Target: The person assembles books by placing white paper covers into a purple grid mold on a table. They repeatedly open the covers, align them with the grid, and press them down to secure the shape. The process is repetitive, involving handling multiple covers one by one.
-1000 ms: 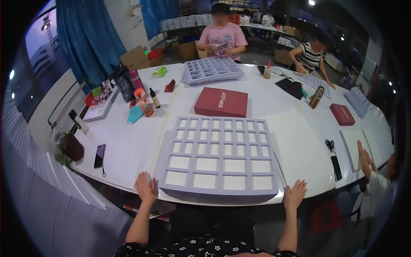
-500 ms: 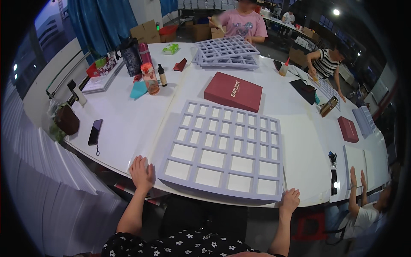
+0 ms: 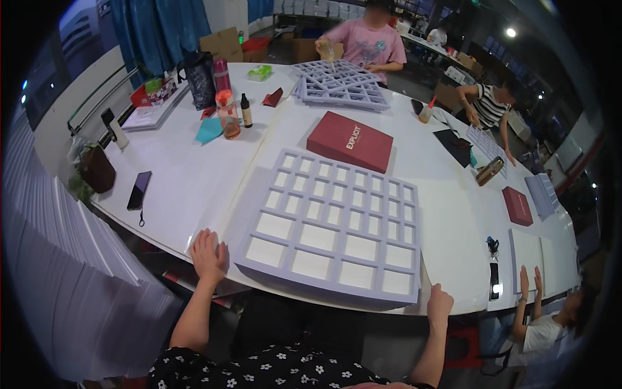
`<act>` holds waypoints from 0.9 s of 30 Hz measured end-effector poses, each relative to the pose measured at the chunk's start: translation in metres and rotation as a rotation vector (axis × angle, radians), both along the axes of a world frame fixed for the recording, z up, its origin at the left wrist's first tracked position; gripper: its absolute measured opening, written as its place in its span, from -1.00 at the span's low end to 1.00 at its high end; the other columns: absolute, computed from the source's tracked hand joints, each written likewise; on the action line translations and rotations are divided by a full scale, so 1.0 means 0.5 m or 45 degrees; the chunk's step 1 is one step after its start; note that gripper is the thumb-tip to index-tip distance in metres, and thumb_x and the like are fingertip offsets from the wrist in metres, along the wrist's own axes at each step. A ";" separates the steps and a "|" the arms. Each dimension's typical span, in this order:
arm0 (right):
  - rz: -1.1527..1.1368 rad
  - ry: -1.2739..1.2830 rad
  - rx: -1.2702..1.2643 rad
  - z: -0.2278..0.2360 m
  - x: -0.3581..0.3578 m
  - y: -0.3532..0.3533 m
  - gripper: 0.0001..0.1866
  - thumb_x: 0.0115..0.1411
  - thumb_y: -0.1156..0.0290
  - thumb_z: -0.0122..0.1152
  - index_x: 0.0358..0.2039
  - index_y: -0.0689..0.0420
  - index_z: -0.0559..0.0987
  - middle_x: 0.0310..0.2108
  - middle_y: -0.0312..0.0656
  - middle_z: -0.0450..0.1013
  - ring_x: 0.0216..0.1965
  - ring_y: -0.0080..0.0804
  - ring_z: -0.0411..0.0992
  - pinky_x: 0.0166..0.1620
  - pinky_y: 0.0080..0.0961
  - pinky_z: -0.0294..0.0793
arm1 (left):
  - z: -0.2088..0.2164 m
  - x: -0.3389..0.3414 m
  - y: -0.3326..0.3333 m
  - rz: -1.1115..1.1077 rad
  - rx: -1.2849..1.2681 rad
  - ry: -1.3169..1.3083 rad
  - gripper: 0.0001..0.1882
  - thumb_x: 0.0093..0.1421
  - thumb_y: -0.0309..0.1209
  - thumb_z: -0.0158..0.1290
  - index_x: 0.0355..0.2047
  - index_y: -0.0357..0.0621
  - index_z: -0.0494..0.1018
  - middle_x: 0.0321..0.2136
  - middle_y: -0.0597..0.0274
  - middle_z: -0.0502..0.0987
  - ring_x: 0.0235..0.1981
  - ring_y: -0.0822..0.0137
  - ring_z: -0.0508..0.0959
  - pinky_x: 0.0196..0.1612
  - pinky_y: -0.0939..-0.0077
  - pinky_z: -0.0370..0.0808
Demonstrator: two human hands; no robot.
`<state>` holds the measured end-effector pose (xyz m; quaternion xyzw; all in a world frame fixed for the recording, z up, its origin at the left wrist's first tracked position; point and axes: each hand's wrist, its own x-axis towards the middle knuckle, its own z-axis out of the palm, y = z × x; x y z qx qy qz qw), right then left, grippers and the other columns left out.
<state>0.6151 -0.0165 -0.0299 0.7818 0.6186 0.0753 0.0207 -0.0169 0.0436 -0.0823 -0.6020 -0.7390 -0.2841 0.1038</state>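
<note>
A large pale lilac compartment tray [image 3: 336, 231], with rows of small white-bottomed cells and bigger cells along the near side, lies on the white table before me. My left hand [image 3: 208, 256] rests on the table's near edge, left of the tray, its fingers stretched out and holding nothing. Near the tray's right front corner, my right hand [image 3: 440, 302] is closed at the table edge, next to a white sheet [image 3: 453, 253]. Whatever its fingers may hold is hidden. Just beyond the tray lies a closed dark red box [image 3: 350, 142].
A phone [image 3: 139, 190], a clear orange-tinted bottle [image 3: 227, 115] and a small dark bottle [image 3: 245, 111] stand or lie leftward. Across the table, a person in pink holds a bottle over stacked lilac trays [image 3: 343, 94]. White sheets [image 3: 84, 292] pile up at my left.
The view has shifted slightly. My right hand's fingers have curled in more at the table edge; my left hand stays flat. The person in pink has lowered the bottle to the stacked trays.
</note>
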 end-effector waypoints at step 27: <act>-0.999 2.186 1.052 -0.105 0.033 -0.249 -0.73 0.34 0.13 0.13 -0.19 0.08 0.44 -0.35 -0.24 0.50 -0.39 -0.41 0.48 -0.42 -0.41 0.46 | -0.061 -0.051 -0.009 -0.035 -0.024 0.144 -0.54 0.23 -0.33 0.07 0.11 -0.23 0.33 0.17 -0.06 0.38 0.28 0.00 0.28 0.28 0.03 0.15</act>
